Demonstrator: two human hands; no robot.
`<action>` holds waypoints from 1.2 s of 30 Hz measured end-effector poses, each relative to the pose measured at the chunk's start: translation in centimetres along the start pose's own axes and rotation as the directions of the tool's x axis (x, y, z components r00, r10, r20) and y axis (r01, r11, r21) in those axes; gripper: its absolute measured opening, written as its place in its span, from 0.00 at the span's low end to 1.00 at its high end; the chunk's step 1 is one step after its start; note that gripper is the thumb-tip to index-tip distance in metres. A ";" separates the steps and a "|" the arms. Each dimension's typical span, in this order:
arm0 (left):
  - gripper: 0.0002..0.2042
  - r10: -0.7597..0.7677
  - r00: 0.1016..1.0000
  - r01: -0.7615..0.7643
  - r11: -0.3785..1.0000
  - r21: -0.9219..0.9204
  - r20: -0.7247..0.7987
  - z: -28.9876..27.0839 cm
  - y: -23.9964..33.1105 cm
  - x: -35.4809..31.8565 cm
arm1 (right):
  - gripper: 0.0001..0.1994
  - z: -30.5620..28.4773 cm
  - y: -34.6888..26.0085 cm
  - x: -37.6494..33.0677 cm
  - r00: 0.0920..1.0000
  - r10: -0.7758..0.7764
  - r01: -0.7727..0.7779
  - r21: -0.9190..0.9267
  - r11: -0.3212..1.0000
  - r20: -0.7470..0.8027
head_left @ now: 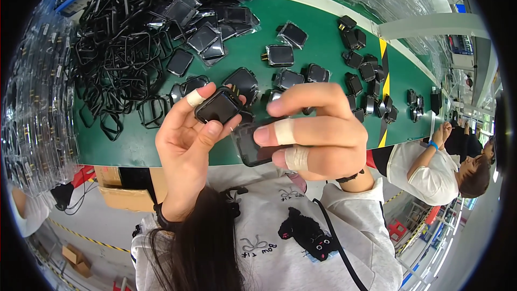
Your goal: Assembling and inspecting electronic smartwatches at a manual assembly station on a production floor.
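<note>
Above the near edge of the green work table [134, 148], my left hand [183, 137] pinches a small black smartwatch body [218, 108] between thumb and fingers. Its dark glossy face is turned up, and gold-coloured contacts show at its upper edge. My right hand [331, 134] is close beside it, closed on a dark, see-through rectangular piece with rounded corners [246, 148]. Whether that piece is a film or a cover I cannot tell, since my fingers hide part of it. Pale tape wraps fingers on both hands.
Many black rectangular frames [129, 48] are heaped at the left, beside bagged dark screens [203, 37]. Several watch bodies [369, 70] lie right, near yellow-black tape [383, 59]. Stacked clear plastic trays [43, 97] stand at far left. A person in white [431, 175] sits at right.
</note>
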State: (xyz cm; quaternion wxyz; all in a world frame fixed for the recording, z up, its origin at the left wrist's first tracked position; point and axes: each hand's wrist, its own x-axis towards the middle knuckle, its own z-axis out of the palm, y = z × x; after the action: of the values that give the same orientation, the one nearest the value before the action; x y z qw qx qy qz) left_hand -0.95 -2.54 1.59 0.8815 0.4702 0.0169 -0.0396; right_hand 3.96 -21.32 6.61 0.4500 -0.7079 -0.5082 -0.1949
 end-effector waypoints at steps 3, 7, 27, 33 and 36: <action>0.20 -0.045 0.998 0.045 0.999 -0.011 0.033 0.5 -0.1 0.1 | 0.10 -0.1 -0.7 -0.5 0.968 0.252 -0.252 0.104 0.962 0.014; 0.22 -0.058 0.990 0.052 0.997 0.048 0.132 0.5 -0.4 0.1 | 0.12 0.3 -0.1 -0.5 0.833 0.549 -0.548 0.215 0.808 0.061; 0.27 -0.203 0.970 0.207 0.978 -0.020 0.136 0.5 0.6 -0.5 | 0.16 2.6 0.0 -1.0 0.837 0.529 -0.522 -0.087 0.849 0.139; 0.23 -0.230 0.972 0.229 0.973 -0.021 -0.055 0.8 -0.2 -0.1 | 0.18 3.7 0.4 -1.8 0.818 0.572 -0.575 0.092 0.813 0.057; 0.21 -0.109 0.994 0.110 0.993 0.044 -0.024 0.0 -0.6 -0.4 | 0.16 3.7 -0.7 -1.9 0.719 0.695 -0.662 0.319 0.679 0.011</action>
State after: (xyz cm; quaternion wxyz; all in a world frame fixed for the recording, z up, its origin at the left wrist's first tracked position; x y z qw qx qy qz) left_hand -1.39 -2.81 1.15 0.8670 0.4886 0.0511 -0.0832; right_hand 1.90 -19.20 3.66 0.6196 -0.7568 -0.2066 0.0265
